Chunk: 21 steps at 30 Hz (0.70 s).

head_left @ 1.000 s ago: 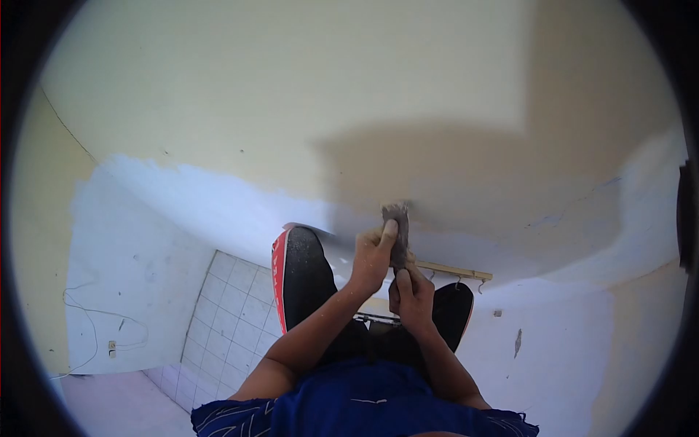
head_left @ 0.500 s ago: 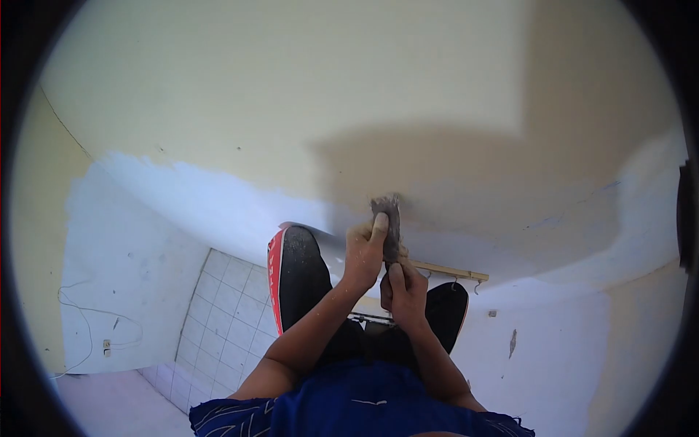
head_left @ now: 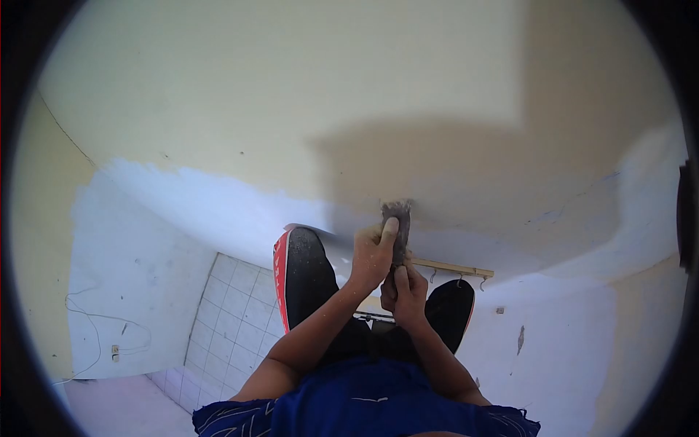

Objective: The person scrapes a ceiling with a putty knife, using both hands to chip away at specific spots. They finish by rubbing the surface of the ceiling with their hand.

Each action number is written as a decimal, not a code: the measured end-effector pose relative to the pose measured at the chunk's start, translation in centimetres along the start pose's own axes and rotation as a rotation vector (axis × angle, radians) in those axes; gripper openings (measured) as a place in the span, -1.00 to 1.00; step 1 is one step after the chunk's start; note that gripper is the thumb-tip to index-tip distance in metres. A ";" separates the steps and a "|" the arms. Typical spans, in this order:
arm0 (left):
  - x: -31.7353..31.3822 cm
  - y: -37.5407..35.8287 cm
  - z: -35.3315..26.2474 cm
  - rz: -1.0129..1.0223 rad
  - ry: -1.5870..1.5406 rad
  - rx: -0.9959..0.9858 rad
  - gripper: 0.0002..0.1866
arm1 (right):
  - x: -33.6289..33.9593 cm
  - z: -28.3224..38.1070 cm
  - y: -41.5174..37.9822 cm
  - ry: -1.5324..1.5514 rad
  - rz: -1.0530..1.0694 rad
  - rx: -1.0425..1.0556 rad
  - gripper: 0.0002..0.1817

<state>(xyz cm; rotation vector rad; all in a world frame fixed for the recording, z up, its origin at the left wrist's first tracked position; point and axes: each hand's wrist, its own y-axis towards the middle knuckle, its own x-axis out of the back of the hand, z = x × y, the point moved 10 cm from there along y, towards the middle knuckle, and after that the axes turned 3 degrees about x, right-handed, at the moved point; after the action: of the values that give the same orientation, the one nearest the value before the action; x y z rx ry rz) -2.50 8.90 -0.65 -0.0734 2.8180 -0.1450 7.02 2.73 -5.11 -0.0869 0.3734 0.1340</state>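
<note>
A dark scraper [head_left: 403, 231] is pressed against the wall [head_left: 277, 95], its wide end up and pale flakes along that edge. My left hand [head_left: 373, 255] is closed round the scraper's upper part, thumb lying along its face. Lower down, my right hand [head_left: 405, 296] is wrapped round the handle end, which its fingers mostly hide. Around the blade the wall is beige and in shadow, with a whitish band beneath.
Below and right of the scraper is a wooden rail [head_left: 453, 267] with metal hooks. My knees [head_left: 309, 258] are near the wall. Pale floor tiles [head_left: 237, 298] lie at lower left; a thin cable [head_left: 93, 320] and wall socket [head_left: 115, 349] are further left.
Both hands still hold the scraper. Its blade has shifted slightly right and down and stands more upright. The whole view has also moved a little.
</note>
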 end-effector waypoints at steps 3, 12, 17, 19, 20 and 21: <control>0.0 0.4 0.1 -0.027 0.089 -0.064 -0.49 | -0.7 1.0 0.6 0.021 0.019 0.012 -0.70; -0.6 -0.2 -1.2 -0.029 0.135 -0.072 -0.51 | -0.4 0.7 0.5 0.071 0.050 0.025 -0.72; -0.9 -0.2 -0.8 -0.037 0.013 0.009 -0.52 | -0.7 1.0 0.0 0.102 0.008 0.001 -0.71; -0.8 -0.5 -0.4 -0.030 0.011 0.020 -0.52 | 0.0 0.6 0.0 0.099 0.008 -0.006 -0.72; -0.9 -0.4 -0.2 -0.014 0.026 0.014 -0.53 | -0.1 0.5 0.1 0.091 0.019 -0.002 -0.72; -1.0 -0.1 -0.4 0.005 0.041 0.003 -0.54 | -0.3 0.7 0.2 0.097 0.022 0.007 -0.72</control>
<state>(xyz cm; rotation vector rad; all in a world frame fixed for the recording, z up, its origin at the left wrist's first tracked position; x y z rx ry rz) -1.67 8.87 0.01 -0.0640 2.8586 -0.1506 6.97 3.01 -4.40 -0.0828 0.4714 0.1504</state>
